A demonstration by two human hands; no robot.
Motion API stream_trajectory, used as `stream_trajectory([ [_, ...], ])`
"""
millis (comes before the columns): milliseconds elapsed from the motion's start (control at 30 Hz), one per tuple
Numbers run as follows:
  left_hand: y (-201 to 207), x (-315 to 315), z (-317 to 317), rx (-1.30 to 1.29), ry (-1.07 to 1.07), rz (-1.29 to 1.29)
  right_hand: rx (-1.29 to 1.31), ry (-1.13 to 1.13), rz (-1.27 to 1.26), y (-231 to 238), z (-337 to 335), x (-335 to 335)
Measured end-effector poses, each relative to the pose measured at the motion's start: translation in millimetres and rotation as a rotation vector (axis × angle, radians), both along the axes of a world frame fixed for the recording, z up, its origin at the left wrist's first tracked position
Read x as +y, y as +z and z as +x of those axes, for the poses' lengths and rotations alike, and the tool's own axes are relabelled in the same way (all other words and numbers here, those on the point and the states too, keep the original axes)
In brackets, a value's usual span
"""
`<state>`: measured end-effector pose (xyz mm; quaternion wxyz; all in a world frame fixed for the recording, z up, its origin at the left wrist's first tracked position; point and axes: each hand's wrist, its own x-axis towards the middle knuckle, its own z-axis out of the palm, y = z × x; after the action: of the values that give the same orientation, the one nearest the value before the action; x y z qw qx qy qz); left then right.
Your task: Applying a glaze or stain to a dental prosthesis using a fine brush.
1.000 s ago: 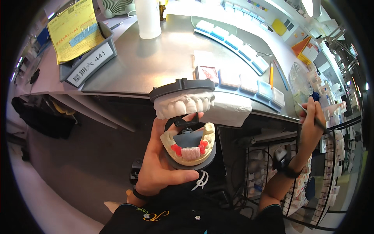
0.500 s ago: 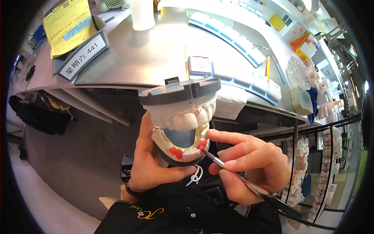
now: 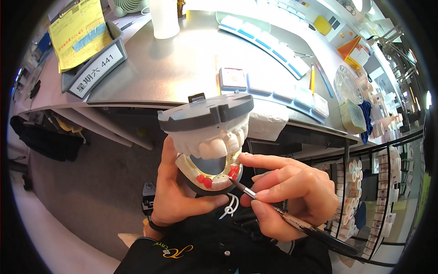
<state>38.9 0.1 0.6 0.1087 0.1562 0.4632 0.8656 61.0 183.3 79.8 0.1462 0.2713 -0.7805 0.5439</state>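
My left hand [image 3: 175,196] is closed round the lower half of a hinged dental model [image 3: 212,145], its thumb along the front of the base. White plaster upper teeth hang from a grey plate above the pale lower arch. Bright red teeth [image 3: 204,181] stand on both sides of that arch, with whitish front teeth [image 3: 222,181] between them. In my right hand [image 3: 292,196] is a fine brush [image 3: 292,220], pinched behind its metal ferrule. The dark tip meets or nearly meets the arch beside the right-hand red teeth. My right index fingertip rests against the model's side.
On the metal bench [image 3: 150,73] lie long blue-and-white palettes [image 3: 269,93] and a white bottle [image 3: 164,20]. A grey tray [image 3: 98,68] holding yellow paper stands at the left. A sponge [image 3: 352,117] sits at the bench's right end, above a wire rack [image 3: 387,196] of small containers.
The model has shifted slightly left, its upper half tilting a little. The brush tip has moved left and slightly down, away from the red teeth toward the whitish front teeth.
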Motion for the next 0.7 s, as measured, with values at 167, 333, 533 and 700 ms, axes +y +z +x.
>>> stream_trajectory([
  [167,-2.2,-1.2,0.4,0.027,0.013,-0.037,0.0,-0.027,0.01,1.6,0.9,-0.7],
  [333,4.7,-2.6,3.5,0.0,0.033,-0.068,-0.02,-0.019,0.022,3.3,4.4,-2.2],
  [533,6.9,-2.9,3.9,-0.067,0.033,-0.056,-0.005,-0.018,-0.071,1.7,-0.6,-3.2],
  [700,5.2,-1.9,2.6,-0.051,0.026,-0.058,-0.032,-0.058,-0.07,3.1,1.8,-5.6],
])
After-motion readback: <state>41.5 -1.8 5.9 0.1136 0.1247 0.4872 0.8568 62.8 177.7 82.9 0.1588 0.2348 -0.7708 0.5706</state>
